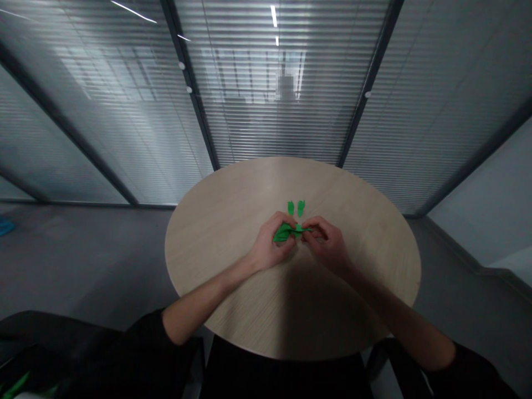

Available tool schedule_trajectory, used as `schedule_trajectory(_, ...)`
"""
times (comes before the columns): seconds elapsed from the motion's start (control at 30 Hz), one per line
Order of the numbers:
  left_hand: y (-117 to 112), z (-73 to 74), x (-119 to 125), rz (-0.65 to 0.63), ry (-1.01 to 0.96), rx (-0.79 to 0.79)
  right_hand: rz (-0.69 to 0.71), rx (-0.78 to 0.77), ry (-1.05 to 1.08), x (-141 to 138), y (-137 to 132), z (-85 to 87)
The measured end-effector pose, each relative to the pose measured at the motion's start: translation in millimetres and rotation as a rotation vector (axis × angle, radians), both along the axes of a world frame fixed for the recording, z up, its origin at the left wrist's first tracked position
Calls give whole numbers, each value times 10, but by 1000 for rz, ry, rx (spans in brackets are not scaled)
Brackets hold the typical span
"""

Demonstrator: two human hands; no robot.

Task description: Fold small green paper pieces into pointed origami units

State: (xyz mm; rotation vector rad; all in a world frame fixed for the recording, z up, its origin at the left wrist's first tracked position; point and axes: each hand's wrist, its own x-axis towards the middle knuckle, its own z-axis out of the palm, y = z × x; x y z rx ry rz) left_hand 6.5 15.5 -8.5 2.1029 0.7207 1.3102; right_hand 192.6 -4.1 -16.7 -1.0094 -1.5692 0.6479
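A folded piece of thin green material (283,232), perhaps paper or felt, is held between both hands above the middle of the table. My left hand (272,241) curls round its wider left part, with thumb and fingers closed on it. At its narrow right end, my right hand (326,240) pinches with thumb and fingertips. Just beyond the hands, two small flat green pieces lie side by side on the tabletop: a left piece (291,208) and a right piece (301,208). The fingers hide part of the held piece.
The round wooden table (224,210) stands before a glass wall with blinds (266,127). A blue object (5,225) lies on the floor at far left. Something dark with green bits (19,385) is at lower left. A white wall (490,205) is on the right.
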Motion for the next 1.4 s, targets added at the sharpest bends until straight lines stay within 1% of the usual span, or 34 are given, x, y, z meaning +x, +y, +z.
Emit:
schedule_trajectory(0.13, -11, 2, 2, 13, -7, -119, -16, 81, -47, 6, -13, 18)
schedule_trajectory(0.3, -18, -10, 21, -13, -69, -188, -35, 181, -126, 18, -18, 0)
schedule_trajectory(0.47, -14, -45, 53, -44, -178, -256, -63, 314, -205, 23, -1, -53)
schedule_trajectory(0.6, 4, -58, 59, -68, -235, -339, -92, 361, -239, 16, -2, -52)
schedule_trajectory(0.67, 16, -57, 57, -82, -245, -403, -94, 383, -260, 13, -4, -44)
schedule_trajectory(0.73, 28, -53, 56, -88, -244, -431, -94, 403, -280, 14, -4, -38)
schedule_trajectory(0.8, 36, -47, 57, -86, -234, -395, -97, 404, -289, 20, -4, -31)
schedule_trajectory(0.97, 56, -34, 47, -65, -165, -230, -106, 359, -245, 38, -6, -4)
schedule_trajectory(1.1, 80, -33, 17, -33, -117, -171, -96, 289, -153, 34, -1, 9)
schedule_trajectory(1.2, 92, -31, 0, -43, -95, -113, -69, 243, -95, 24, -4, 19)
schedule_trajectory(1.3, 94, -26, -2, -31, -114, -85, -40, 216, -67, 17, -11, 32)
schedule_trajectory(1.4, 84, -22, 4, 2, -138, -79, -49, 194, -29, 13, -12, 35)
